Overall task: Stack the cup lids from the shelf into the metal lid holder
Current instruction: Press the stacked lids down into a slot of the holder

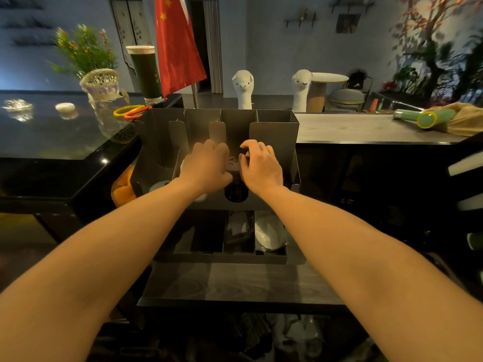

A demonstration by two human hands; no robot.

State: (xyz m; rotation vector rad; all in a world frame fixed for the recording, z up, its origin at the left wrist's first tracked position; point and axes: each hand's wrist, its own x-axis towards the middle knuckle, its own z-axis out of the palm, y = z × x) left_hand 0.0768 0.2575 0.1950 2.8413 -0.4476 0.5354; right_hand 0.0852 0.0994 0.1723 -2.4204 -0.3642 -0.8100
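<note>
Two hands meet over the folded grey sheet-metal lid holder (273, 134). The left hand (206, 167) and the right hand (261, 167) curl their fingers round the top of a stack of dark, round plastic cup lids (236, 192), which stands in the slot between them. I judge the lids are being seated; the next move calls for a straight push down, then release. Upright metal dividers (217, 131) rise just beyond the fingertips and close on both sides, so room is tight. Open space lies only above and back toward the wrists.
</note>
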